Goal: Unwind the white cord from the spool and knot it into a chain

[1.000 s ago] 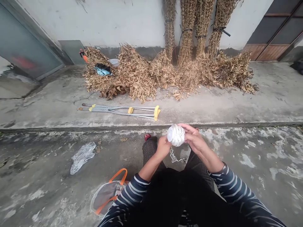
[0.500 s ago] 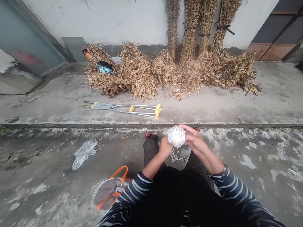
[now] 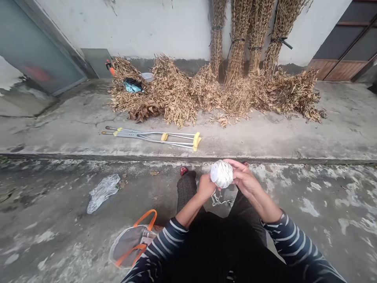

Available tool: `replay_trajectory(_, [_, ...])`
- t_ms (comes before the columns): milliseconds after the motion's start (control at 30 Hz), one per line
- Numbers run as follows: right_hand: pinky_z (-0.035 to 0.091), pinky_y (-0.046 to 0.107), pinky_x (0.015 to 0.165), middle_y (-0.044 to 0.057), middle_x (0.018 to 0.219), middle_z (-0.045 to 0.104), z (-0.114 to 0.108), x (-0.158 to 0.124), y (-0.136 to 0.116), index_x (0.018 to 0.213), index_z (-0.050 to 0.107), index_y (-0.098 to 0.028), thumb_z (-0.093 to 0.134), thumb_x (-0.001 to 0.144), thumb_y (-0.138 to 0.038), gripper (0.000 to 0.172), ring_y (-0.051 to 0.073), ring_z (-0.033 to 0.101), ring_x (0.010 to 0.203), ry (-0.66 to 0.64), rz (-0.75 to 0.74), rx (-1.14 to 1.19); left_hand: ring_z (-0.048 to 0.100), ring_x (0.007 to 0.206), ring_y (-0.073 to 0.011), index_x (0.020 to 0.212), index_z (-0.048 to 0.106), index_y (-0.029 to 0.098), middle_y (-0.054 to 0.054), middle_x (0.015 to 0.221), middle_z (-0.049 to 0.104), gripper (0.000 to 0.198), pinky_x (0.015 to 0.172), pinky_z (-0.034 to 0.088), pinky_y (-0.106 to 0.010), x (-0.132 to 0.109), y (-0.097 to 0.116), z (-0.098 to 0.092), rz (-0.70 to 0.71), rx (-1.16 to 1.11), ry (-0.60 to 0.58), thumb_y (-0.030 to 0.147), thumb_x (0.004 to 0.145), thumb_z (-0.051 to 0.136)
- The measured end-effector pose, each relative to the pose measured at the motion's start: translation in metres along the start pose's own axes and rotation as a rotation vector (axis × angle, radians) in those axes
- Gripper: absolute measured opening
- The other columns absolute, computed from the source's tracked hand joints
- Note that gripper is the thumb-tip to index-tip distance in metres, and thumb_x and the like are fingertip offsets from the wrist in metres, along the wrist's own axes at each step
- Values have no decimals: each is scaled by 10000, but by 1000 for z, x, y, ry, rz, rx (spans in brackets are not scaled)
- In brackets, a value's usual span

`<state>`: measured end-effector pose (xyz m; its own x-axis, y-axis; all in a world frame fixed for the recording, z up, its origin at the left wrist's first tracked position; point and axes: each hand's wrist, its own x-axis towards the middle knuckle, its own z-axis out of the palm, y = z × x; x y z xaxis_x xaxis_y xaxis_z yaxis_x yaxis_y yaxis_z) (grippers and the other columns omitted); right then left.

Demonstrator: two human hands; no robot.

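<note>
A spool wound with white cord (image 3: 224, 174) is held up over my lap, its pale round end tilted to the left. My right hand (image 3: 246, 180) grips it from the right, fingers curled round the far side. Close against the spool's left end, my left hand (image 3: 206, 186) is closed, apparently on the cord, though most of its fingers are hidden. A loose loop of the same cord (image 3: 219, 202) dangles below the spool between my knees.
Beyond a low concrete step (image 3: 265, 137) lies a pair of crutches (image 3: 153, 136). Dried plant bundles (image 3: 176, 92) line the wall. On the ground at left are a crumpled plastic bag (image 3: 103, 192) and a grey tote with orange handles (image 3: 125, 241).
The spool has turned slightly, showing more of its round end. Both hands stay around it, and the view has shifted a little.
</note>
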<state>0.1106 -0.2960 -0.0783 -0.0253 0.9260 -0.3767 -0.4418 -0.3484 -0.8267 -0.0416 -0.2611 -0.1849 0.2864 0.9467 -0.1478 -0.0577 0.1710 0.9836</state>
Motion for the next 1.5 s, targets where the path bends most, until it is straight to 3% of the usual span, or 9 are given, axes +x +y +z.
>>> replay_trajectory(100, [537, 229, 502, 25, 995, 785, 0, 1, -6, 964, 805, -230, 764, 512, -132, 464, 112, 621, 614, 4, -17, 3, 620, 607, -143, 559, 661, 145, -12, 597, 699, 83, 630, 498, -244, 12, 11, -6, 80, 73, 41, 167, 637, 676])
replay_trajectory(400, [607, 333, 577, 9, 917, 770, -26, 27, -22, 1018, 781, -242, 758, 509, -161, 515, 161, 641, 661, 55, -77, -8, 540, 498, -71, 761, 668, 138, 7, 631, 648, 165, 548, 457, -204, -8, 36, -7, -35, 91, -261, 301, 782, 667])
replay_trajectory(633, [534, 262, 593, 52, 1071, 782, -37, 44, -33, 1020, 782, -214, 744, 507, -139, 520, 199, 680, 837, 144, -354, -179, 500, 454, -76, 728, 608, 156, 1, 608, 621, 367, 467, 376, -202, -11, 31, -30, -153, 233, -368, 501, 851, 629])
replay_trajectory(867, [516, 294, 638, 76, 1394, 663, -58, 65, -1, 1114, 776, -219, 603, 604, -167, 541, 297, 586, 1188, 160, -645, -806, 557, 593, -111, 689, 603, 161, -1, 639, 645, 370, 620, 362, -221, -23, 92, -44, 261, 882, -485, 334, 996, 491])
replay_trajectory(1000, [540, 462, 920, 80, 1363, 679, -55, 57, 27, 1131, 774, -223, 600, 656, -129, 515, 308, 579, 1197, -27, -699, -1037, 615, 674, -155, 871, 716, 164, -59, 782, 728, 325, 611, 334, -241, -5, 127, -46, 578, 1233, -432, 283, 1030, 459])
replay_trajectory(1067, [538, 451, 933, 82, 1335, 689, -48, 47, 33, 1116, 775, -225, 604, 631, -112, 527, 299, 594, 1193, -123, -622, -1004, 644, 706, -174, 925, 735, 161, -82, 817, 743, 300, 610, 347, -243, 10, 133, -46, 639, 1335, -425, 251, 1022, 466])
replay_trajectory(1267, [523, 238, 729, 83, 1334, 688, -31, 15, 22, 1189, 700, -228, 676, 582, -95, 622, 253, 632, 1242, -230, -264, -470, 689, 801, -178, 913, 767, 177, -45, 863, 780, 284, 724, 468, -236, 48, 102, -51, 454, 990, -367, 307, 1000, 529])
replay_trajectory(1400, [563, 278, 831, 81, 1255, 736, -25, 4, 3, 1299, 653, -256, 829, 531, -100, 804, 234, 685, 1149, -227, -191, -165, 701, 853, -196, 856, 770, 138, -48, 856, 779, 287, 795, 516, -263, 51, 65, -39, 283, 525, -411, 337, 946, 584])
replay_trajectory(1500, [548, 312, 952, 58, 1247, 742, -23, 5, -11, 1246, 710, -261, 845, 551, -121, 721, 226, 679, 1164, -133, -282, -164, 680, 771, -180, 765, 760, 126, -45, 770, 757, 298, 774, 514, -262, 43, 46, -26, 197, 403, -351, 348, 910, 624])
